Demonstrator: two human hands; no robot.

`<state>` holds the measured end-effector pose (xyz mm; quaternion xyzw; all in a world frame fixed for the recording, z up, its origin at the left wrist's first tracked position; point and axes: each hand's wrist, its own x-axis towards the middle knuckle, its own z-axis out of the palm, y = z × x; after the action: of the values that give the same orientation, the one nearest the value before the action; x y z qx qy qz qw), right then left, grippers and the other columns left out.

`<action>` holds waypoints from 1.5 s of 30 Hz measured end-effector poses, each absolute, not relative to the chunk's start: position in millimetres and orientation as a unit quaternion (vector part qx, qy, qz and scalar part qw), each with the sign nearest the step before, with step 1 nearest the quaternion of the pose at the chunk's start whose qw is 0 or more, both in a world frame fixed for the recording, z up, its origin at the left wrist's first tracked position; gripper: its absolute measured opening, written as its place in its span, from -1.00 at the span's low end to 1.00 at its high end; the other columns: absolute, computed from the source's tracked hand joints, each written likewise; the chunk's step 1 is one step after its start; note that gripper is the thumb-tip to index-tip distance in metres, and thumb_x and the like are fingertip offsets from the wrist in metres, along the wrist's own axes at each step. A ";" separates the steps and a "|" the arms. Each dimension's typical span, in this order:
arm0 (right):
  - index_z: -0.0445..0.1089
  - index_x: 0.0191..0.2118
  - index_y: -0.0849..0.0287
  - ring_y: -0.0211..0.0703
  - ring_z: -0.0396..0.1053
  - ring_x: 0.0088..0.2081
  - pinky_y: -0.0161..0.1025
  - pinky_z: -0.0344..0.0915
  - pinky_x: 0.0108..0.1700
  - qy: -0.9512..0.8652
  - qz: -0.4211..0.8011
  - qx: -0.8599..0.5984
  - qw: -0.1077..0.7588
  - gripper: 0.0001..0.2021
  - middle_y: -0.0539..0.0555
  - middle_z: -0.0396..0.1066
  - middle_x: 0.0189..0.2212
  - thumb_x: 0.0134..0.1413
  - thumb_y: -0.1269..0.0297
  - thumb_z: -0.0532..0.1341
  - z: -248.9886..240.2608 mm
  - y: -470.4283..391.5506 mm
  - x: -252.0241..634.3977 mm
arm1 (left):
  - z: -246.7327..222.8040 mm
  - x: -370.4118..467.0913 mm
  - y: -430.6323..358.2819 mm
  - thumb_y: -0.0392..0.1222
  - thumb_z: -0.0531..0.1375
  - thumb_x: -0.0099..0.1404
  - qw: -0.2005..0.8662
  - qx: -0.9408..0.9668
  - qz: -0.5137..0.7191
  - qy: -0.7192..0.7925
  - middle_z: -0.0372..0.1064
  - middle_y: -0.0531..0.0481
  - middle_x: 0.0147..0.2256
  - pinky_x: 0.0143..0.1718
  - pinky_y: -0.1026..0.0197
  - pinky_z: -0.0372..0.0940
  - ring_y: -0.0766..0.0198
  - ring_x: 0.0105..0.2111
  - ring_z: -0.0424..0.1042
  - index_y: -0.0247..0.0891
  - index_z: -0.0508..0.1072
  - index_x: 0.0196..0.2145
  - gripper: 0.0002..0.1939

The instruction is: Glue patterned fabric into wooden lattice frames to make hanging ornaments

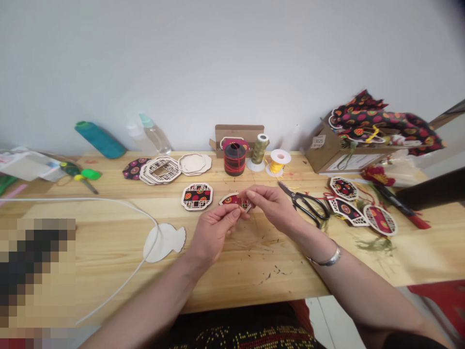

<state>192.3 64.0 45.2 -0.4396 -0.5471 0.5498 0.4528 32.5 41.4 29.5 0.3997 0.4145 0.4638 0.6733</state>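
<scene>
Near the middle of the table, my left hand (217,229) and my right hand (268,206) meet with thumbs and fingers pinched. Whatever is between their fingertips is too small to make out. Just behind the fingertips lies a red patterned ornament (228,199) with a pale cut-out frame, partly hidden by the hands. An eight-sided ornament (197,197) with patterned cloth lies left of it. Black-handled scissors (307,203) rest right of my right hand. Behind the hands stand a spool of red cord (234,160), an olive thread cone (259,152) and a yellow thread spool (279,162).
Pale frames (160,170) are stacked at the back left, near a teal thread cone (100,139) and clear bottles. A white cable (129,276) curves over a white cutout (165,242). Finished ornaments (380,220) and a cardboard box (327,150) with cloth are at the right.
</scene>
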 end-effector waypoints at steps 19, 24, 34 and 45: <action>0.49 -0.31 0.21 -0.36 0.27 -0.46 -0.33 0.23 -0.34 -0.493 0.731 -0.287 0.375 -0.75 0.00 0.42 -0.43 0.14 0.12 0.22 37.8 56.4 183.6 | 32.9 28.6 46.4 -0.20 0.38 0.03 0.642 0.373 0.549 0.383 0.03 0.10 0.27 -0.09 0.26 0.31 0.18 0.07 0.21 -0.15 0.61 -0.45 -0.94; 0.50 -0.37 0.19 -0.34 0.22 -0.48 -0.34 0.17 -0.40 -0.502 0.691 -0.347 0.388 -0.78 -0.06 0.35 -0.55 -0.02 0.12 0.33 39.4 56.0 184.9 | 35.0 30.2 47.0 -0.24 0.39 0.01 0.658 0.346 0.554 0.374 0.16 0.05 0.20 0.00 0.25 0.25 0.23 0.02 0.27 -0.17 0.60 -0.49 -0.95; 0.53 -0.44 0.20 -0.32 0.27 -0.48 -0.30 0.18 -0.36 -0.535 0.639 -0.406 0.376 -0.79 -0.03 0.43 -0.55 -0.08 0.14 0.35 44.6 68.9 203.1 | 38.6 27.3 51.5 -0.28 0.38 0.05 0.720 0.276 0.567 0.289 0.41 0.09 0.04 0.05 0.13 0.25 0.19 0.06 0.33 -0.11 0.58 -0.47 -0.92; 0.48 -0.50 0.21 -0.33 0.21 -0.52 -0.28 0.12 -0.41 -0.562 0.570 -0.464 0.381 -0.76 -0.04 0.37 -0.61 -0.12 0.11 0.34 45.2 88.6 237.7 | 39.1 23.3 50.8 -0.21 0.41 0.03 0.720 0.256 0.581 0.281 0.56 0.08 -0.38 0.13 0.08 0.26 0.20 -0.09 0.49 -0.17 0.56 -0.46 -0.90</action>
<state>237.7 88.6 45.2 -0.4636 -0.5619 0.5697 0.3805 23.3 50.8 39.1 0.2555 0.2808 0.5812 0.7197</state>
